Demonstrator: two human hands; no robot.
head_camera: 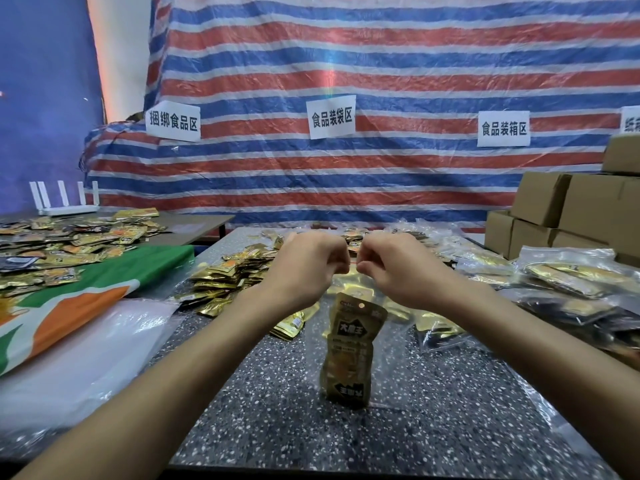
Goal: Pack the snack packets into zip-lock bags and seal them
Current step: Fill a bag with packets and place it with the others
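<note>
A clear zip-lock bag (313, 355) hangs upright over the speckled table (433, 427), held up by its red zip strip. My left hand (304, 268) and my right hand (401, 268) pinch that strip close together at the top middle. Inside the bag, gold snack packets (349, 355) with black labels stand stacked on end. A heap of loose gold packets (232, 275) lies on the table to the left of my left hand.
Filled clear bags (568, 275) lie heaped at the right, with cardboard boxes (568, 209) behind them. Empty plastic bags (86, 358) and a green-orange cloth (104, 289) lie left. More packets (69, 237) cover the far left table by a white router (65, 202).
</note>
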